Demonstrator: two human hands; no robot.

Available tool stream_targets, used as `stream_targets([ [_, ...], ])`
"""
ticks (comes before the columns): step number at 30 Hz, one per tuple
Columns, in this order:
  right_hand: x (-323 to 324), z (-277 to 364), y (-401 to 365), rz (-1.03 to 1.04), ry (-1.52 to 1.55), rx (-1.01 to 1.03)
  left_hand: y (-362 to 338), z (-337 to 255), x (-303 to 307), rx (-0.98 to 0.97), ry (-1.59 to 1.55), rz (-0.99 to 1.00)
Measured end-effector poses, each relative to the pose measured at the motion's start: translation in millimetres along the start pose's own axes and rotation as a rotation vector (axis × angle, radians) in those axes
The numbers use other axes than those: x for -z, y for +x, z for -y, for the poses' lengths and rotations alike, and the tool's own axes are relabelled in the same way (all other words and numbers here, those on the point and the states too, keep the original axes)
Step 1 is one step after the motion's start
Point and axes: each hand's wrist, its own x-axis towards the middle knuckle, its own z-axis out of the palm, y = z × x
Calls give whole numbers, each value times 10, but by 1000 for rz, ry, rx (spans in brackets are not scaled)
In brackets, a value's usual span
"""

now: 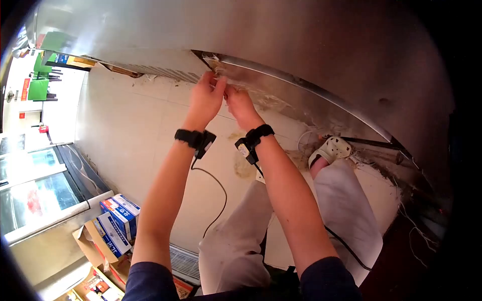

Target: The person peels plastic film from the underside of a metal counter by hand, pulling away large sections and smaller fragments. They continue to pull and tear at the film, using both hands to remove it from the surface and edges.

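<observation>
Both of my arms reach up to the lower edge of a large metal cabinet. My left hand is closed, thumb and fingers pinched near the corner of the cabinet's opening; what they hold is too small to make out. Close beside it on the right, my right hand has its fingers curled together, and their tips are partly hidden. A dirty, greasy strip runs under the metal edge, right of the hands. Each wrist wears a black strap with a small device and a cable.
Tiled floor with stains lies below the hands. Blue and white boxes and an open carton stand at lower left, near a glass-topped display case. Green chairs are at far left. Loose wires hang at right.
</observation>
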Motion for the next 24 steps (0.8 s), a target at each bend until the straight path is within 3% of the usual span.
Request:
stream_targets([
  [1,-1,23,16,5,143,-117,50,-40,-29,-33,178,22],
  [4,8,45,-5,-2,211,-181,63,-44,-40,-48,348,59],
  [9,43,-42,11,19,16,-80,80,80,-91,-97,476,123],
  [11,58,2,-5,48,-40,-39,119,151,-125,-78,372,79],
  [14,65,-1,12,73,149,-107,79,222,-221,-35,280,-8],
  [16,40,-98,27,10,-85,223,54,303,-258,15,111,3],
  [17,61,-109,16,12,-89,216,36,350,-289,62,-56,14],
  [19,95,-113,-15,7,-393,253,-6,440,-335,72,-107,20],
  [21,135,-194,-21,28,-431,208,-64,513,-409,70,-158,23],
  [23,212,-231,-17,44,-473,165,-191,555,-530,202,-249,68],
  [24,228,-258,-19,26,-621,304,-202,630,-594,295,-454,65],
])
